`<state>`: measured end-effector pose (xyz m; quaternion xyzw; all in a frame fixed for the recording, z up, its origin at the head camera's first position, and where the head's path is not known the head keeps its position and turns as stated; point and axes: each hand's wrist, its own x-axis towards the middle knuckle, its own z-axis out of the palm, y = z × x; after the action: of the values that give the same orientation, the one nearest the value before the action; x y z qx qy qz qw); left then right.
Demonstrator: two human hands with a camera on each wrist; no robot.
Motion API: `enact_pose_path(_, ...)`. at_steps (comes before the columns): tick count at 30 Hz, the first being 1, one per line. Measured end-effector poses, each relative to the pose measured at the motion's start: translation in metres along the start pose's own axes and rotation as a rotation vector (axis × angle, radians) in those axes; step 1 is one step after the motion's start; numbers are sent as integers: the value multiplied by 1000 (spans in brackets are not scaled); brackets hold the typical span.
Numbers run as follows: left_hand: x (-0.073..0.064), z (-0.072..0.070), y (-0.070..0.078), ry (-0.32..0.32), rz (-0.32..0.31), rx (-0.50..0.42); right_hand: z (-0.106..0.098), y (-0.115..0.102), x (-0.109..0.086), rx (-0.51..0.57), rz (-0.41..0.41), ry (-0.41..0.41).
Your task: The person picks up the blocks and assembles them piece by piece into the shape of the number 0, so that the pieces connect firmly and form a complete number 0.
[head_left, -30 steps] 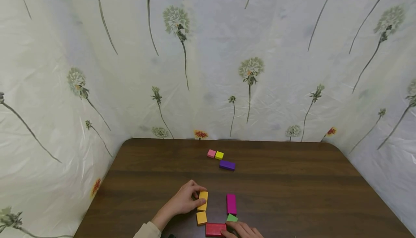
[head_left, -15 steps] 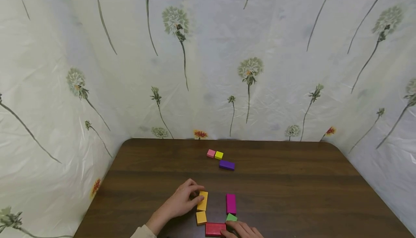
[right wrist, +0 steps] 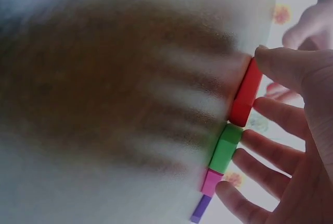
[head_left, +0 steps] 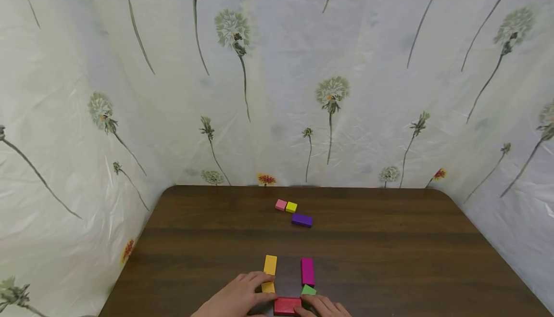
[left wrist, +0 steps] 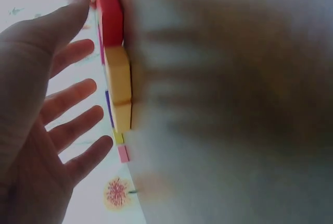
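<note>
My left hand (head_left: pixel 238 295) hovers over the small orange-yellow block (head_left: pixel 268 287), its fingers spread and fairly straight in the left wrist view. Its thumb is close to the left corner of the red block (head_left: pixel 286 306). A longer orange-yellow block (head_left: pixel 270 264) lies in line just beyond the small one. At the red block's right end, my right hand (head_left: pixel 324 306) touches it with thumb and index finger, the fingers loosely extended. The green block (head_left: pixel 308 289) is partly hidden by that hand, and a magenta block (head_left: pixel 308 271) stretches away behind it.
Farther back on the dark wooden table (head_left: pixel 389 249) lie a purple block (head_left: pixel 302 220), a yellow block (head_left: pixel 292 207) and a pink block (head_left: pixel 281 205). A dandelion-patterned curtain (head_left: pixel 277 67) surrounds the table's far side and flanks.
My left hand has left the longer orange-yellow block and come nearer, over the small one beside the red block. The right hand and the blocks look unmoved.
</note>
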<state>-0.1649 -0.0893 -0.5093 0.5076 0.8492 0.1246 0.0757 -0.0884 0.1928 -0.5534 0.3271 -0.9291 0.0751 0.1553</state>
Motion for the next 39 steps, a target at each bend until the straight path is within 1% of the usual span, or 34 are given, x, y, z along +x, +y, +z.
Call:
enact_pose_path(2, -1, 4, 1, -3, 36, 52, 0, 0, 0, -6, 1, 4)
enact_pose_path(5, -1, 7, 4, -7, 59, 96, 2, 0, 0, -19, 2, 32)
enact_pose_path(7, -1, 8, 6, -8, 59, 116, 3, 1, 0, -25, -3, 50)
enact_pose_path(10, 0, 8, 9, -16, 47, 119, 3, 2, -1, -24, -12, 66)
enact_pose_path(15, -1, 9, 12, -22, 38, 117, 3, 3, -1, -6, -21, 55)
enact_pose_path(21, -1, 11, 15, -24, 25, 127, 1, 3, 0, -23, -23, 47)
enact_pose_path(24, -1, 11, 16, -22, 18, 133, -4, 3, 3, -18, -31, 9)
enact_pose_path(26, -2, 12, 16, -11, 21, 140, -10, 4, 6, -8, -32, -40)
enact_pose_path(31, -3, 14, 15, 44, 51, 161, -31, 13, 20, 67, -25, -222)
enact_pose_path(32, -3, 15, 15, 47, 51, 156, -34, 16, 23, 86, -19, -231)
enact_pose_path(34, -2, 15, 16, 40, 45, 150, -38, 23, 29, 120, 20, -254)
enact_pose_path(36, -2, 16, 16, 26, 35, 139, -39, 29, 33, 150, 92, -230)
enact_pose_path(39, -1, 17, 16, 11, 25, 130, -37, 40, 39, 182, 236, -152)
